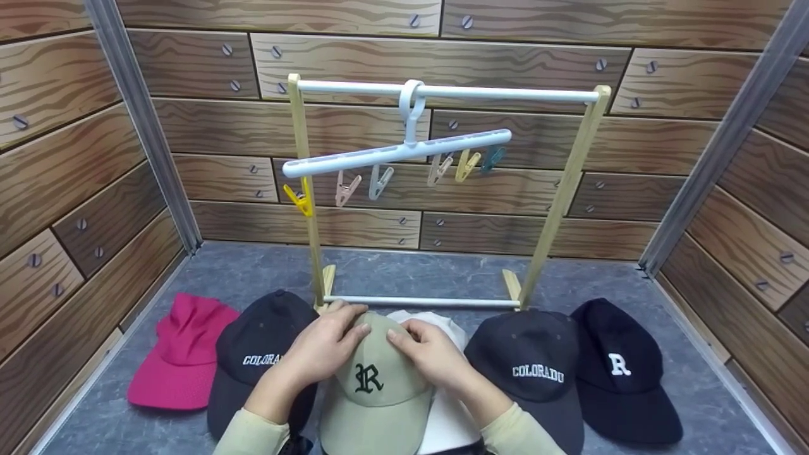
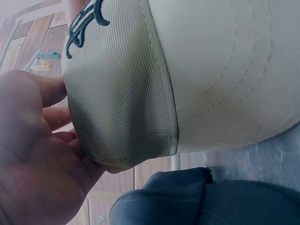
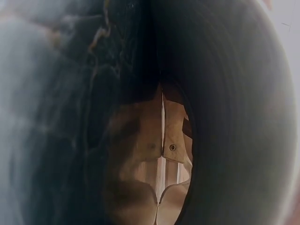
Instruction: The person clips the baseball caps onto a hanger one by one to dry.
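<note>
A light olive-green baseball cap with a dark embroidered R lies front and center, its brim toward me. My left hand holds the crown's left side, thumb on the fabric and fingers around the edge. On the opposite side, my right hand grips the crown with its thumb in front; its other fingers are partly hidden. Close up in the left wrist view, the left hand has its fingers against the cap's side. A white cap is partly covered beneath. The right wrist view shows mostly a dark, blurred curved surface.
A rack stands behind, with a pale blue hanger carrying several clips. To the left lie a magenta cap and a black Colorado cap; to the right, another Colorado cap and a navy R cap.
</note>
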Action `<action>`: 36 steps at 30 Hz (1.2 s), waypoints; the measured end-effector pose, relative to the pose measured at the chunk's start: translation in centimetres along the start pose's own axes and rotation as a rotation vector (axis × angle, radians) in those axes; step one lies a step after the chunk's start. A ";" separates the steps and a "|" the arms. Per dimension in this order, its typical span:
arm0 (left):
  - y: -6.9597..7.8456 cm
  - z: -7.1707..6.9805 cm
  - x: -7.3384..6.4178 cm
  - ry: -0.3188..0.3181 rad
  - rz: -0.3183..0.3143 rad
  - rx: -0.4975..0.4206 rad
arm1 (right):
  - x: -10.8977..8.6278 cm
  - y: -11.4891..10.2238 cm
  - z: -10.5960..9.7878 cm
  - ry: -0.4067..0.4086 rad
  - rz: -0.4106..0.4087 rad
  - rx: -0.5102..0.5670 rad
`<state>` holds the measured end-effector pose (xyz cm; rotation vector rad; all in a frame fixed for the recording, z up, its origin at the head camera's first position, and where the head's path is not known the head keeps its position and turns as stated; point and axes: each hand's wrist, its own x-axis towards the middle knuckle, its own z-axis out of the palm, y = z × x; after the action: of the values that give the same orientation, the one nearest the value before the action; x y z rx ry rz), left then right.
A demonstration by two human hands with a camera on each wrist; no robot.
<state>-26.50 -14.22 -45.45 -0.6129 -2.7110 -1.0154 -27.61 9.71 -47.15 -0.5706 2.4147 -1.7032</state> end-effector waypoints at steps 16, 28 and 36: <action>-0.3 -0.6 -0.1 0.004 -0.011 -0.213 | -0.2 -0.9 -0.1 -0.034 -0.027 0.166; -1.6 -1.4 -0.1 -0.003 -0.084 -0.378 | -0.7 -1.6 -0.1 -0.052 -0.078 0.210; -1.3 -1.6 -0.1 -0.004 -0.129 -0.558 | -1.0 -2.0 -0.6 -0.025 -0.100 0.163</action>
<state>-26.92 -16.24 -45.05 -0.5181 -2.4842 -1.8278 -26.42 10.07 -45.17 -0.6949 2.2380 -1.8982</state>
